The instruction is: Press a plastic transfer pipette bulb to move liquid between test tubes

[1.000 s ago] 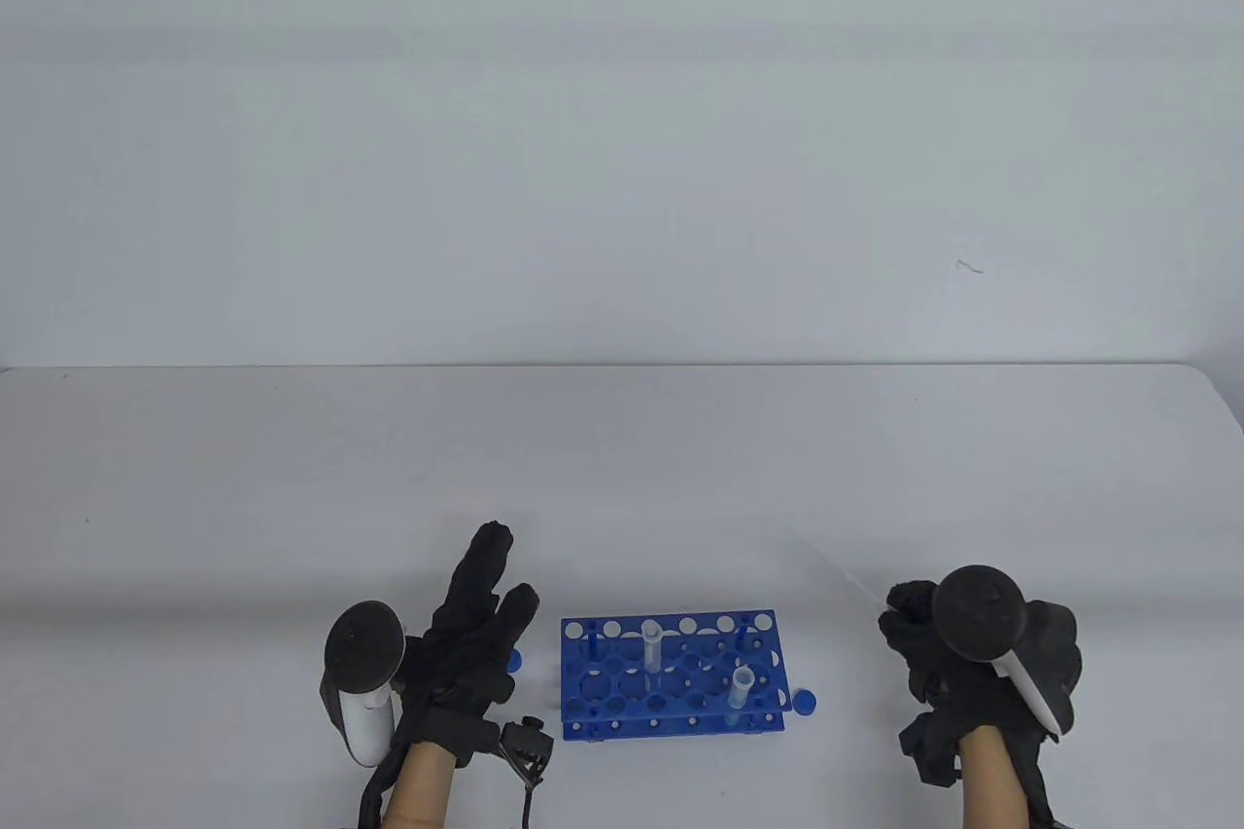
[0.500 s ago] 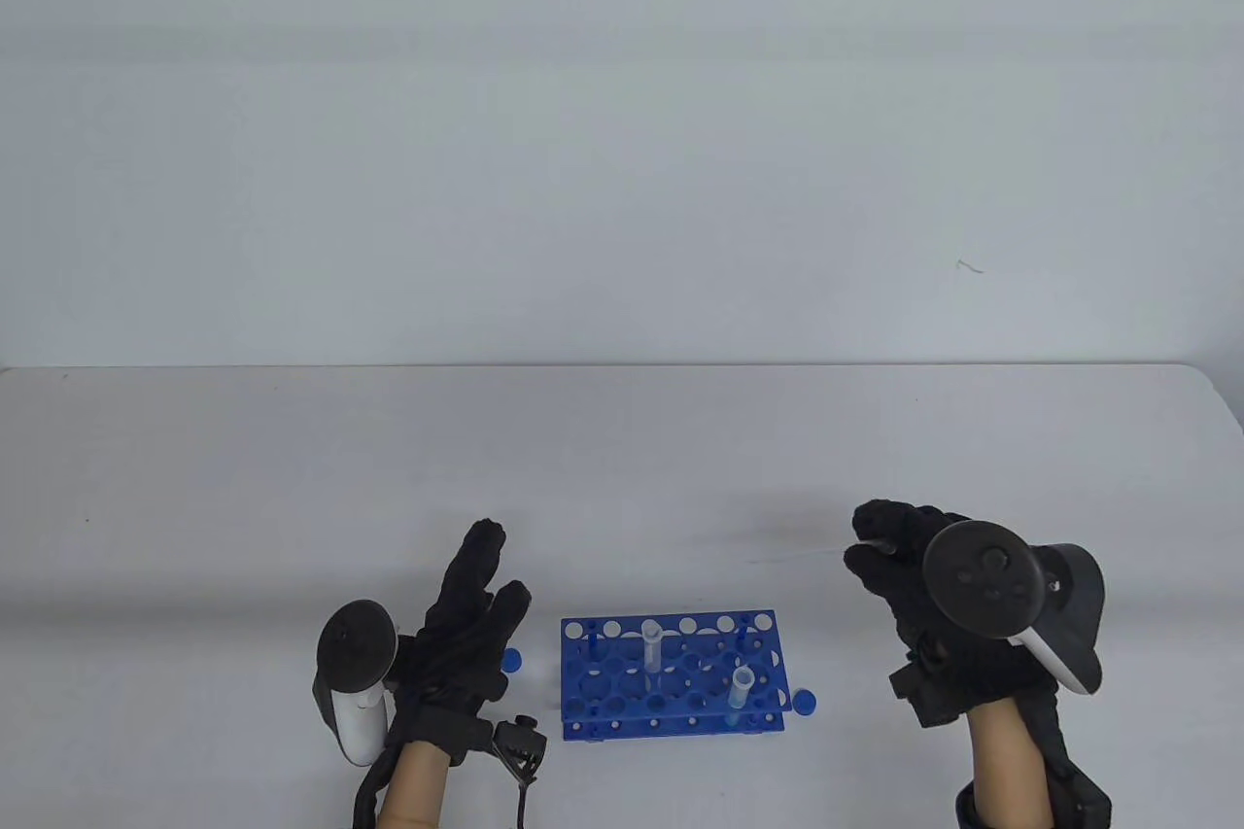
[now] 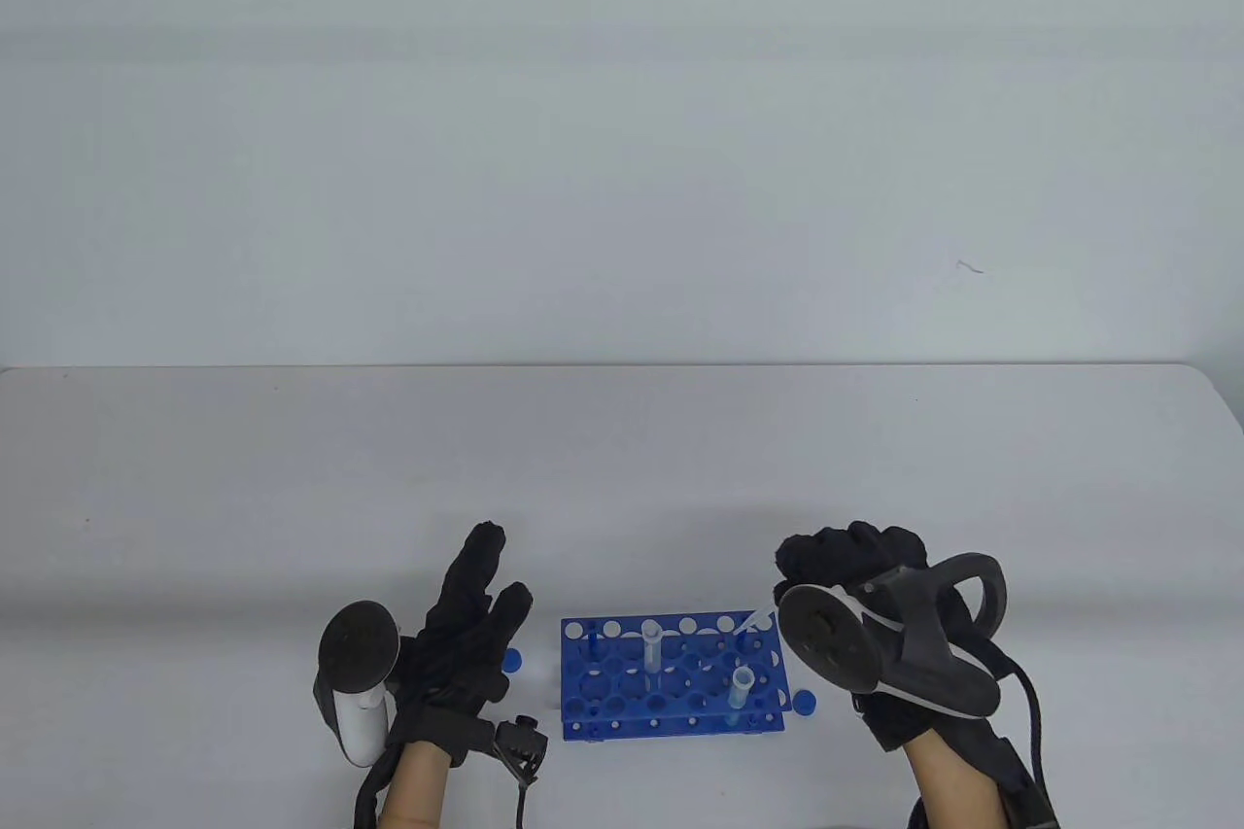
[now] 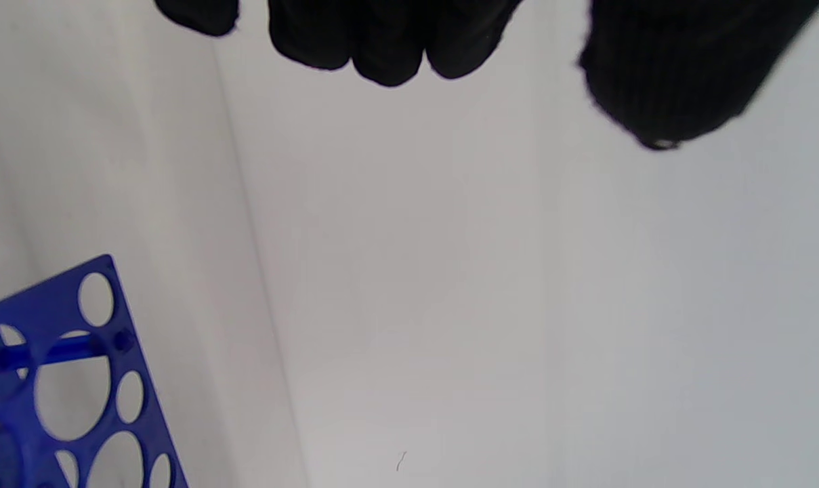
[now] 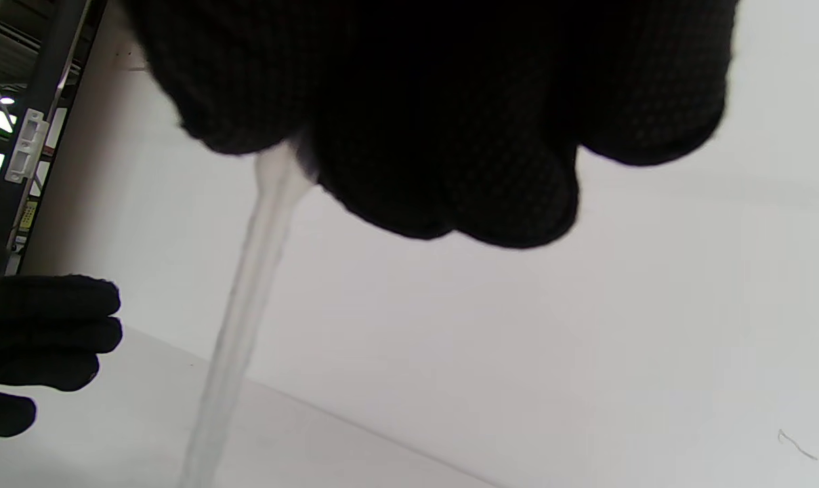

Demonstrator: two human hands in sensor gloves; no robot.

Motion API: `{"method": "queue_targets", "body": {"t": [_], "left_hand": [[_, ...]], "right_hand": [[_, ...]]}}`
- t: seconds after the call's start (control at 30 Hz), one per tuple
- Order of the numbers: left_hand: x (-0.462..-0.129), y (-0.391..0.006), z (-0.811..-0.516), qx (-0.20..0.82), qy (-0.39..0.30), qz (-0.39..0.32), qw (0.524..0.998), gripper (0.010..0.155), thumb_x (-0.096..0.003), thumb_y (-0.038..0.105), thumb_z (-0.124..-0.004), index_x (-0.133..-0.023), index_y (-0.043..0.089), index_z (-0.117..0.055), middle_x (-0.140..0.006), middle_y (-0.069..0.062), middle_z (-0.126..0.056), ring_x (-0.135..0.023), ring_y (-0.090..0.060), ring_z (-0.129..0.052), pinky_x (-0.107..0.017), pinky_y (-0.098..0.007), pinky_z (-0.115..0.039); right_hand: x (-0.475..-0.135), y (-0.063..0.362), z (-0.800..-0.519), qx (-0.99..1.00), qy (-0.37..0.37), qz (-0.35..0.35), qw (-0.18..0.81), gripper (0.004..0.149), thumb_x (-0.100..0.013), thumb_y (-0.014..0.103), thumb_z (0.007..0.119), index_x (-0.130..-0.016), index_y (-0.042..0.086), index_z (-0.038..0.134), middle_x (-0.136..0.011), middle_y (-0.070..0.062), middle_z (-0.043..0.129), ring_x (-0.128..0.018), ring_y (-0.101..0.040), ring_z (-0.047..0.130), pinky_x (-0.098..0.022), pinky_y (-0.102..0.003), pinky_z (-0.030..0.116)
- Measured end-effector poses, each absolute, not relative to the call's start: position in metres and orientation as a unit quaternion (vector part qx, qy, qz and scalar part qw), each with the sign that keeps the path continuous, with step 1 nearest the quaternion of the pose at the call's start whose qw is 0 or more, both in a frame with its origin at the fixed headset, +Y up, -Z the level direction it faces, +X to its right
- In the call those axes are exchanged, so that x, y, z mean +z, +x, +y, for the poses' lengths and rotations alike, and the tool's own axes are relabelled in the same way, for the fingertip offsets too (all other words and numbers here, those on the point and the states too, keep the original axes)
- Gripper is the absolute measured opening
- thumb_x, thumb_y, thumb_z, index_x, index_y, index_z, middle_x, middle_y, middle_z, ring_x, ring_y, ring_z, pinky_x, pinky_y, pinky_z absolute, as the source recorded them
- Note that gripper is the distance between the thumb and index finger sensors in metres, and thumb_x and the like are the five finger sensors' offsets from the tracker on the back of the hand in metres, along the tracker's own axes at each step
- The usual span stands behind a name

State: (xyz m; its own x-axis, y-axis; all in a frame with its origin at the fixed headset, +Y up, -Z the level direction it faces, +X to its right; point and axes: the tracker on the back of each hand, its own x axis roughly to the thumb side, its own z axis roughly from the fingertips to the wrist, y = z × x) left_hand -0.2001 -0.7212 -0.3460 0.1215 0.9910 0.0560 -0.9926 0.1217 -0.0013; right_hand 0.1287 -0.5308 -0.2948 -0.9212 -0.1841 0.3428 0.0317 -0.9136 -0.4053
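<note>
A blue test tube rack (image 3: 671, 678) stands near the table's front edge; a corner of it shows in the left wrist view (image 4: 57, 379). Two clear tubes stand in it, one mid-left (image 3: 651, 646) and one front right (image 3: 742, 685). My right hand (image 3: 855, 576) grips a clear plastic pipette (image 3: 756, 620) whose stem slants down-left over the rack's right end; the stem shows in the right wrist view (image 5: 246, 298) under the curled fingers (image 5: 450, 135). My left hand (image 3: 476, 615) is open and holds nothing, left of the rack, fingers extended (image 4: 382, 41).
A blue cap (image 3: 804, 702) lies right of the rack and another (image 3: 512, 661) lies between the rack and my left hand. The white table (image 3: 622, 460) stretches back to a pale wall. My left hand's fingers show at the left edge of the right wrist view (image 5: 36, 339).
My right hand lifted the pipette off the table at the right, then swung left; its stem now points down over the rack's right end. The left hand stayed put.
</note>
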Motion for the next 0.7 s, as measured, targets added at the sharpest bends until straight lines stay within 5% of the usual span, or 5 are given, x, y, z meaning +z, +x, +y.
{"method": "queue_targets", "body": {"t": [0.7], "left_hand": [[-0.346,-0.199,-0.721,0.659,0.015,-0.02,0.752,0.089,-0.04,0.069,-0.069,-0.115,0.036,-0.034,-0.127,0.004,-0.034,-0.117,-0.025,-0.034,-0.085,-0.059,-0.036]], "right_hand": [[-0.325,0.104,-0.581,-0.964,-0.223,0.102,0.102,0.039,-0.029,0.038,0.085,-0.063,0.021,0.095,-0.045,0.003,0.106,-0.035,-0.016,0.103,-0.043,-0.043,0.085]]}}
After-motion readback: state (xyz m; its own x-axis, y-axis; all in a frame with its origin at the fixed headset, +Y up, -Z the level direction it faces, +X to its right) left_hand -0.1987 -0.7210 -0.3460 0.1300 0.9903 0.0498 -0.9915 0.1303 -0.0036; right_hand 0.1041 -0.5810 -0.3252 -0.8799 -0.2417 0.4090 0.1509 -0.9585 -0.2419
